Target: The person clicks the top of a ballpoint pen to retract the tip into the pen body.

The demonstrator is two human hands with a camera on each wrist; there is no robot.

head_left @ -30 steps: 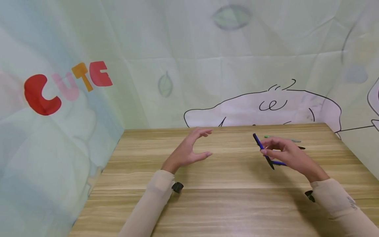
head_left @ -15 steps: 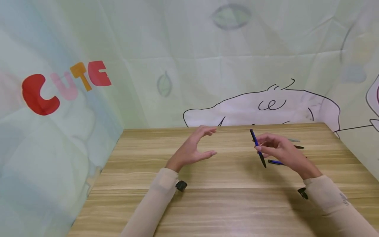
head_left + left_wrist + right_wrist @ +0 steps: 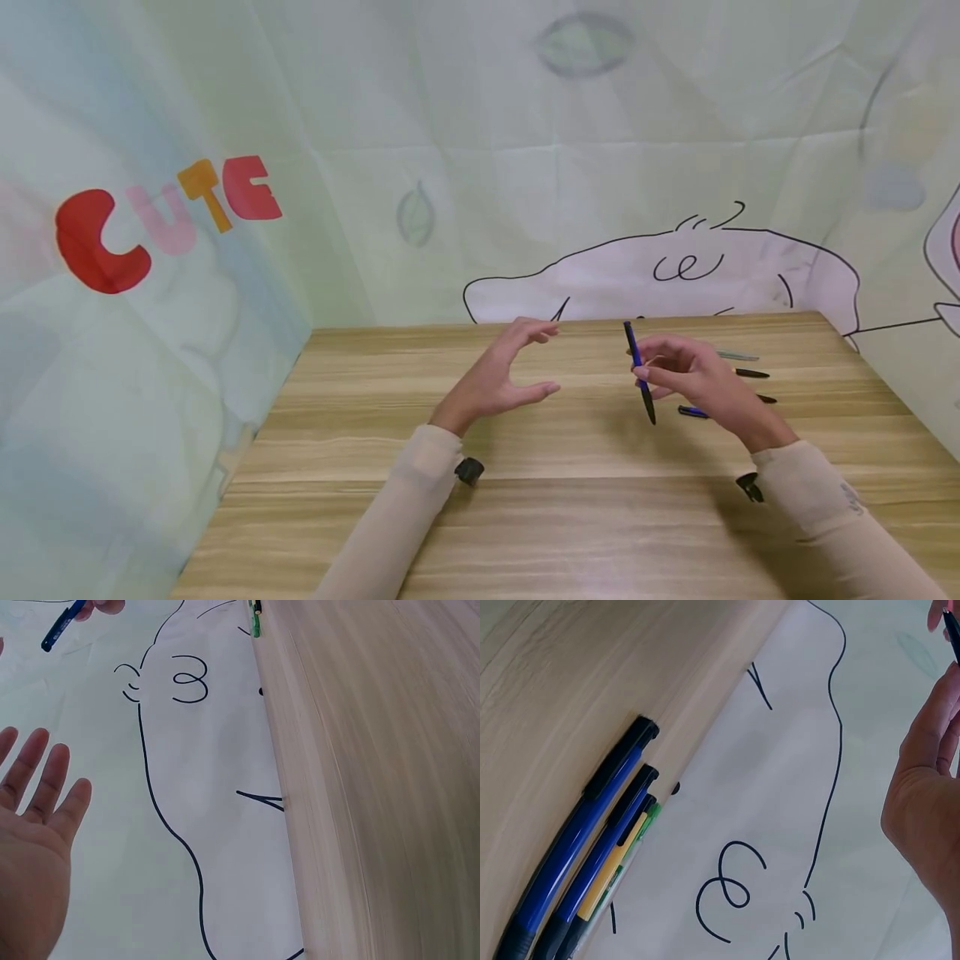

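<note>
In the head view my right hand (image 3: pixel 701 379) pinches a blue and black pen (image 3: pixel 630 337) between thumb and fingers, above the tabletop. The pen stands nearly upright, its top leaning slightly left and its black end down. My left hand (image 3: pixel 495 379) is held to the left of it, thumb and fingers spread apart, with nothing in it. The left wrist view shows the left palm (image 3: pixel 30 862) and part of the held pen (image 3: pixel 61 627) at the top. At the right edge of the right wrist view, my right hand (image 3: pixel 926 802) is partly cut off.
Several pens lie side by side on the wooden table (image 3: pixel 525 533), partly behind my right hand: a blue pen (image 3: pixel 574 829), a second blue pen (image 3: pixel 600 855), a yellow pen (image 3: pixel 612 877) and a green-and-clear pen (image 3: pixel 636 851). A printed cloth (image 3: pixel 420 100) hangs behind the table.
My right hand has moved left with the pen, which has turned more upright. My left hand has shifted slightly right, so the hands are closer together. More of the lying pens shows.
</note>
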